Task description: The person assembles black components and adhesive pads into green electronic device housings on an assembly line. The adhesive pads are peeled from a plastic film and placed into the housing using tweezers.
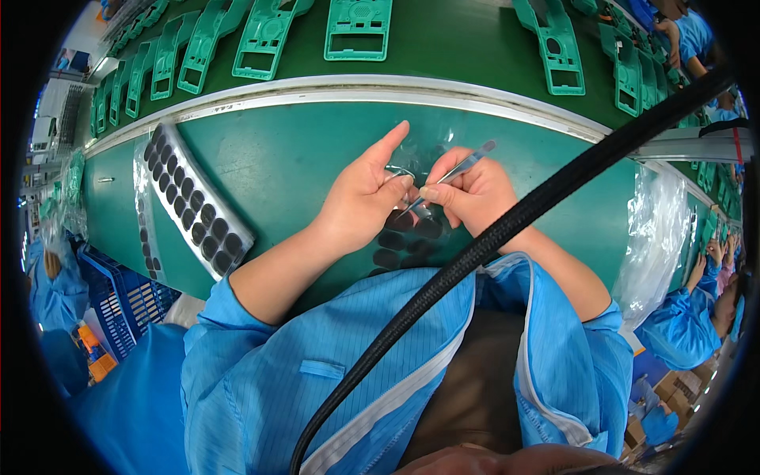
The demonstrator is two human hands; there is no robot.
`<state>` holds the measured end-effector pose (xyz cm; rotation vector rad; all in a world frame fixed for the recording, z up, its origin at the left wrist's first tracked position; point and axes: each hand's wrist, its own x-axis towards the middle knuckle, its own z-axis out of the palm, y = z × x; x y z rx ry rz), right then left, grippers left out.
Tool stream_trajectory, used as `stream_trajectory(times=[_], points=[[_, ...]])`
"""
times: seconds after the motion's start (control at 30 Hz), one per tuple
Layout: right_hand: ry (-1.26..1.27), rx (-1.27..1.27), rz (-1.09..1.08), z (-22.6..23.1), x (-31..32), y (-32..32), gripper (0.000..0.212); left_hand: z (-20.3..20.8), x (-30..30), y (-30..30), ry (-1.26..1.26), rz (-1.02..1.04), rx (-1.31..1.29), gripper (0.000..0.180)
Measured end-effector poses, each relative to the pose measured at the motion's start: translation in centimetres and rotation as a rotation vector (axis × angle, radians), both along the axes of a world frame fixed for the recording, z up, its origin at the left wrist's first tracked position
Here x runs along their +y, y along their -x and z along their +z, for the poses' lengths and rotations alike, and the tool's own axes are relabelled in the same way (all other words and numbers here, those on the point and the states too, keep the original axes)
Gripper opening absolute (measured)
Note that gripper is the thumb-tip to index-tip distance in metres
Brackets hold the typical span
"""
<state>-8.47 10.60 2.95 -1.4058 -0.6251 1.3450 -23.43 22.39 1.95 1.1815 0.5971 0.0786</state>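
Head view, left hand: I see the left hand [366,198] over the green work table [277,158], index finger stretched out straight toward the conveyor, thumb and the other fingers drawn together on a small clear ring-shaped piece [398,172] at its fingertips.
Head view, right hand: the right hand [473,194] is closed in a pinch around metal tweezers [455,176]; the handle end points up and to the right, the tips slant down and left to the left hand's fingertips.
Head view, contact: the two hands meet at the fingertips; I cannot tell whether the tweezer tips actually touch the clear piece.
Head view, under the hands: a clear sheet of dark round pads [404,241] lies on the table just below both hands, partly hidden by them.
Head view, to the left: a long grey tray of dark oval pads [194,202] lies slanted on the table, well apart from the hands.
Head view, beyond the table: a conveyor belt [451,47] carries a row of green plastic frames [358,28].
Head view, right edge: a clear plastic bag [653,229] hangs at the table's end.
Head view, foreground: a black braided cable [507,229] crosses diagonally over the blue smock [261,380].
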Motion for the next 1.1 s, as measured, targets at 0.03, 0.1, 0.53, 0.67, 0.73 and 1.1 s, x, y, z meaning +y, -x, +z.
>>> stream_trajectory(times=[0.03,0.1,0.53,0.67,0.73,1.1], points=[[-0.002,0.008,0.013,-0.1,-0.1,0.0,0.009,0.0,0.1,0.0,-0.006,-0.003,-0.016,0.062],[-0.006,0.015,0.029,-0.2,-0.4,0.0,0.008,0.0,0.2,-0.1,-0.013,-0.003,-0.032,0.062],[-0.291,0.123,-0.311,-2.4,-3.9,-2.7,0.011,4.6,5.7,5.9,-1.054,0.009,0.381,0.057],[-0.314,0.085,-0.279,-2.8,-3.7,-2.5,0.011,5.2,11.6,6.7,-1.289,0.258,0.315,0.059],[-0.338,0.090,-0.282,-2.6,-3.3,-2.3,0.011,4.8,15.2,4.1,-1.309,0.338,0.327,0.055],[-0.361,0.092,-0.212,-2.5,-2.5,-3.0,0.011,-1.7,12.4,-13.1,-1.504,0.360,0.431,0.083]])
